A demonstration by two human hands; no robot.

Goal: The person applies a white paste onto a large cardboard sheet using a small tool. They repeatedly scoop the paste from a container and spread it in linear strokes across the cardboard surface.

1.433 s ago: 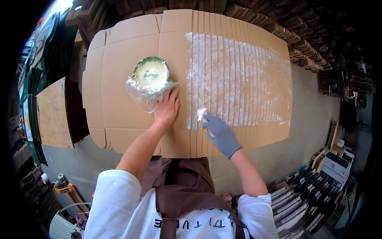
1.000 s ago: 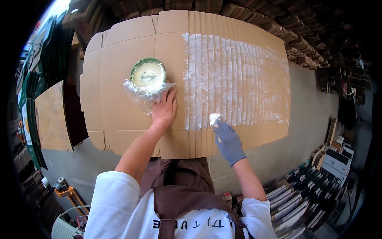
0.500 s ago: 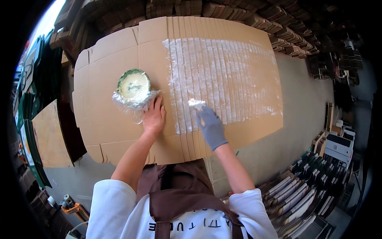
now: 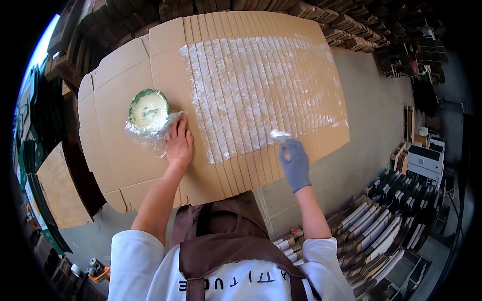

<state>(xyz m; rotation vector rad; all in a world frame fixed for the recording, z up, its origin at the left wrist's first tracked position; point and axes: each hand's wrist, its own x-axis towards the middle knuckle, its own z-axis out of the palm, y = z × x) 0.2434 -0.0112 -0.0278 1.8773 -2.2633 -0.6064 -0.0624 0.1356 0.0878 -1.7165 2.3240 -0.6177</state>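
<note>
Fanned flat cardboard sheets (image 4: 120, 165) lie stacked in front of me, their overlapping edges making narrow strips. A shiny whitish wet coat (image 4: 251, 95) covers much of these strips. My left hand (image 4: 178, 145), bare, rests on the cardboard with fingers stretched out, its fingertips at crumpled clear plastic film (image 4: 150, 131). This film bunches round the near side of a green-rimmed bowl (image 4: 149, 108) holding pale cream paste. In a grey glove, my right hand (image 4: 294, 163) is closed on a small brush (image 4: 280, 135) with a white tip, slightly blurred, over the near edge of the coat.
Stacks of folded cardboard (image 4: 346, 32) line the far side. Rows of upright sheets (image 4: 361, 236) stand at the lower right, near a white machine (image 4: 425, 160). A wooden panel (image 4: 63, 185) leans at the left. Grey concrete floor (image 4: 369, 100) shows beyond the right edge.
My right hand has moved right and slightly nearer with the brush, along the strips. The left hand stays beside the bowl; the whole view has shifted a little.
</note>
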